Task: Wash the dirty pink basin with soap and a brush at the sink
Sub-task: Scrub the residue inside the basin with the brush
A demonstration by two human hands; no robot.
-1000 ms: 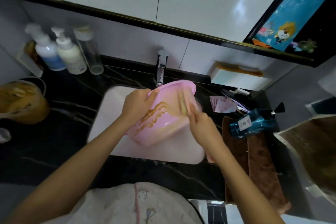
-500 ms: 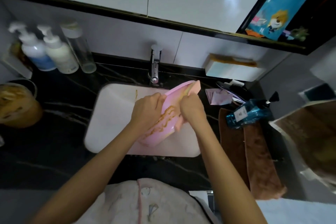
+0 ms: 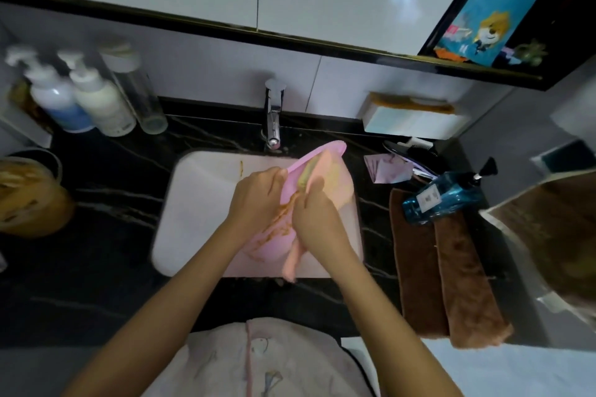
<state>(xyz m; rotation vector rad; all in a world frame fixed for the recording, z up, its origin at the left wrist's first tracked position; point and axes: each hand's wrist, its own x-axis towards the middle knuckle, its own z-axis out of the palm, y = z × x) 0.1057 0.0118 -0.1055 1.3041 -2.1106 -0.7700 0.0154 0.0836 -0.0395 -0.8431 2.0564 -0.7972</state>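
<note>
The pink basin (image 3: 338,187) stands tilted on its edge over the white sink (image 3: 200,203), just below the faucet (image 3: 273,116). Brown smears streak its inner face between my hands. My left hand (image 3: 258,196) grips the basin's near rim. My right hand (image 3: 316,213) grips a brush (image 3: 303,176) against the inside of the basin; its yellowish head shows above my fingers and its peach handle hangs below my wrist. A brown streak marks the sink's back wall.
Two white pump bottles (image 3: 54,97) and a clear bottle (image 3: 138,97) stand at the back left of the black counter. An amber tub (image 3: 29,196) sits far left. A blue pump bottle (image 3: 445,196) lies on brown towels (image 3: 451,284) at the right.
The basin has turned from lying open toward me to standing steeply on edge. My right hand with the brush has moved from the far rim down to the smeared middle.
</note>
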